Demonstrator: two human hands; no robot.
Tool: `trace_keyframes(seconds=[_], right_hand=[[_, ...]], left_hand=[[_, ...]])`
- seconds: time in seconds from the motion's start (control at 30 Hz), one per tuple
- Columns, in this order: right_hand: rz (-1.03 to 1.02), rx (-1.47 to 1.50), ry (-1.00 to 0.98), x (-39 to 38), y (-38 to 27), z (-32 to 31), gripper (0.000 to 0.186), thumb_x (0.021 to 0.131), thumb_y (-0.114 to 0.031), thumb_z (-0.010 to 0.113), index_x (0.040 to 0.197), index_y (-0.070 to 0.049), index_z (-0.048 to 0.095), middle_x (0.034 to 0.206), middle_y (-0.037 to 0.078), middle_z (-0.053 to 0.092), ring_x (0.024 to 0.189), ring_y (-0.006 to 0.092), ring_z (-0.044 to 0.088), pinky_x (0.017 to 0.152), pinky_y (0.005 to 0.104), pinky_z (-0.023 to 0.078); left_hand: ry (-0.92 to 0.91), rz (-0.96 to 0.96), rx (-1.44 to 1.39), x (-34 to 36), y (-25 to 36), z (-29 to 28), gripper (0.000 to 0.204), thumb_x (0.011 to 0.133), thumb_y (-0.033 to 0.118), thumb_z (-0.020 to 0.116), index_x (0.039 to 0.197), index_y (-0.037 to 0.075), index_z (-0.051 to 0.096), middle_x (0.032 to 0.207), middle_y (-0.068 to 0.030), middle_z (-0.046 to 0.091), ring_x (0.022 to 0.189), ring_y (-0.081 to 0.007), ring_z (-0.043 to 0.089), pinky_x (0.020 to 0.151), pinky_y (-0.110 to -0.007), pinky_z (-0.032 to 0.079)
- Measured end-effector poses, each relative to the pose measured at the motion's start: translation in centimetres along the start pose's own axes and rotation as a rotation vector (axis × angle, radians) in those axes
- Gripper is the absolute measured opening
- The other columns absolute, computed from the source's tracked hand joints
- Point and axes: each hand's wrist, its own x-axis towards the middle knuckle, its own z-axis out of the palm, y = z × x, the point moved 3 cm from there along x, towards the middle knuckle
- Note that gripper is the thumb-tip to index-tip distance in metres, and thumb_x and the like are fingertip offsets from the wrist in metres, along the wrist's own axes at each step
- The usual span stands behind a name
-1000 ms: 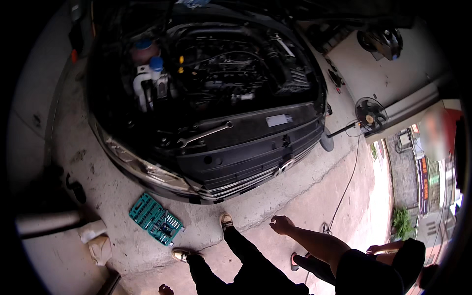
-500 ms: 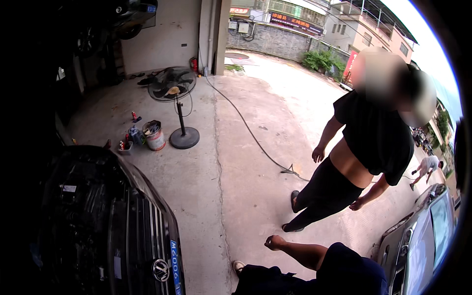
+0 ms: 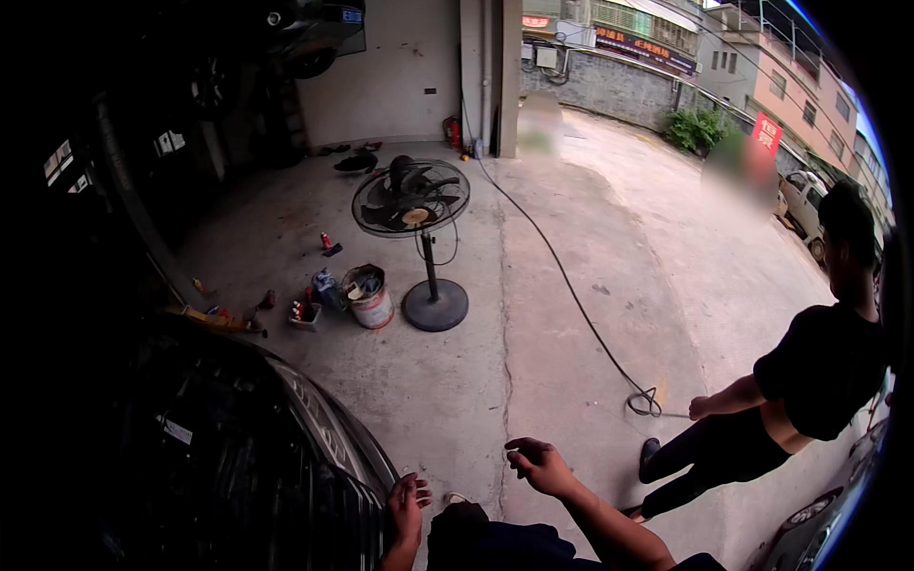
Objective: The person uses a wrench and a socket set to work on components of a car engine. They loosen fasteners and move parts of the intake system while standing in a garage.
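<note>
My left hand is raised beside the front corner of a dark car. Its fingers are loosely bent and apart, and I see nothing in them. Further right, my right hand hangs in the air over the concrete floor, fingers spread and partly curled, also holding nothing that shows. The car's engine bay lies uncovered in deep shadow at the lower left.
A black pedestal fan stands ahead, near a paint-stained bucket and a small bin of tools. A dark hose crosses the floor. At the right a person in black stands near another car.
My view has swung left and my left hand has come in beside the car. The right hand has gone from closed to spread fingers. The person in black now appears further right.
</note>
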Motion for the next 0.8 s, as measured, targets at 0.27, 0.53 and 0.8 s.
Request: trace_keyframes(seconds=[0.27, 0.53, 0.8], right_hand=[[-0.191, 0.266, -0.214, 13.7, -13.1, 2.8, 0.08, 0.088, -0.055, 0.063, 0.14, 0.0, 0.037, 0.133, 0.023, 0.05, 0.119, 0.034, 0.054, 0.094, 0.0429, 0.044], [-0.361, 0.373, -0.568, 49.9, -22.9, 25.6, 0.084, 0.099, -0.059, 0.032, 0.154, 0.002, 0.012, 0.162, 0.018, 0.01, 0.15, 0.033, 0.01, 0.119, 0.0426, 0.01], [-0.741, 0.191, -1.231, 62.8, -36.0, 47.7, 0.069, 0.097, -0.028, 0.054, 0.15, 0.004, 0.025, 0.159, 0.025, 0.016, 0.149, 0.0367, 0.014, 0.118, 0.0447, 0.015]], left_hand=[[-0.735, 0.47, 0.234, 17.1, 23.3, 13.5, 0.043, 0.103, 0.024, 0.048, 0.137, -0.001, 0.045, 0.136, -0.0126, 0.049, 0.128, -0.0218, 0.046, 0.108, -0.036, 0.035], [-0.04, 0.655, 0.185, 44.2, 28.7, 9.1, 0.079, 0.102, 0.056, 0.022, 0.154, -0.001, 0.007, 0.162, -0.0216, 0.007, 0.151, -0.033, 0.006, 0.12, -0.043, 0.008], [1.01, 0.548, 0.025, 51.5, 42.0, -20.3, 0.075, 0.101, 0.058, 0.034, 0.156, 0.01, 0.017, 0.163, -0.0073, 0.016, 0.151, -0.0249, 0.011, 0.12, -0.047, 0.006]])
